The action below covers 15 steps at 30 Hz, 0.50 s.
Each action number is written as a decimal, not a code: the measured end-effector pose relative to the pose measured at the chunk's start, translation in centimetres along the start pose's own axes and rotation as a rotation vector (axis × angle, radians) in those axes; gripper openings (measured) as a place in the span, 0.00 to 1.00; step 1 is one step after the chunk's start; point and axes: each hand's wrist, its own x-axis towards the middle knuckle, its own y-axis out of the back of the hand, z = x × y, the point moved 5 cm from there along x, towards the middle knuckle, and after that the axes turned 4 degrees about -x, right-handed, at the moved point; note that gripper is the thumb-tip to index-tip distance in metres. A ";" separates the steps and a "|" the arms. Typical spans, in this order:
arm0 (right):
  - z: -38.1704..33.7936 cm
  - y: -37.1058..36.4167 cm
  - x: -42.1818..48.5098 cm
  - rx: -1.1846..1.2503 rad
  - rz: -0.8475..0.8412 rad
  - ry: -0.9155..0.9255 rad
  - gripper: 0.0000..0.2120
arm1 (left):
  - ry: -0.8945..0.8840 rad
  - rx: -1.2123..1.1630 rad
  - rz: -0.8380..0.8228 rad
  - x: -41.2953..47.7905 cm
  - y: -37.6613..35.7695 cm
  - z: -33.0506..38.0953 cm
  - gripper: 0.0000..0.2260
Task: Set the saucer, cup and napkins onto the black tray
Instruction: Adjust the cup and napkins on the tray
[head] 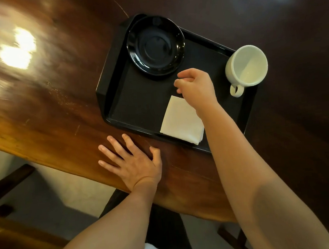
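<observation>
Head view, near first: left hand (134,163) lies flat and empty on the wooden surface (43,108), likely bracing. Right hand (194,87) hovers loosely curled, holding nothing, above the napkins (179,121) on the tray (117,100). Saucer (155,45) sits in the far corner; cup (246,66) at the far right rim. Beyond, glossy wood, glare.

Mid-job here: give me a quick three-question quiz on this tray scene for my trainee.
1. True or false: the saucer lies on the black tray.
2. Which hand rests flat on the wooden table?
3. The cup is: A) upside down on the saucer, B) upright at the tray's far right edge, C) held in a grip.

Key: 1 true. 2 the left hand; the right hand hovers above the napkins, holding nothing. 3 B.
</observation>
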 end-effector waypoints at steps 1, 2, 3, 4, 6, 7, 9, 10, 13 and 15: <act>0.4 0.7 -0.3 -0.096 0.017 0.049 0.14 | 0.004 -0.001 0.002 0.0 0.0 0.0 0.39; 0.9 1.2 -0.6 -0.176 0.018 0.078 0.14 | 0.004 0.001 0.004 0.0 -0.1 0.0 0.39; 1.5 1.7 -0.8 -0.247 0.005 0.087 0.16 | -0.002 0.005 0.009 -0.1 -0.1 0.0 0.39; 2.2 2.1 -1.0 -0.316 -0.017 0.078 0.17 | -0.013 0.011 0.017 -0.1 -0.1 0.0 0.39; 3.7 2.7 -1.5 -0.438 -0.065 0.045 0.20 | -0.015 0.018 0.022 -0.2 0.1 -0.1 0.39; 4.3 2.8 -1.9 -0.474 -0.079 0.037 0.22 | -0.012 0.018 0.020 -0.2 0.2 -0.1 0.39; 5.3 2.9 -2.6 -0.485 -0.082 0.047 0.23 | -0.010 0.013 0.017 -0.2 0.3 0.0 0.39; 5.7 2.9 -2.9 -0.479 -0.078 0.066 0.24 | -0.008 0.013 0.016 -0.2 0.4 0.0 0.39; 6.7 3.1 -3.4 -0.461 -0.051 0.099 0.23 | 0.003 0.014 0.009 -0.1 0.6 0.0 0.39; 7.3 3.3 -3.5 -0.410 -0.041 0.064 0.23 | -0.003 0.016 0.008 -0.1 0.7 0.1 0.39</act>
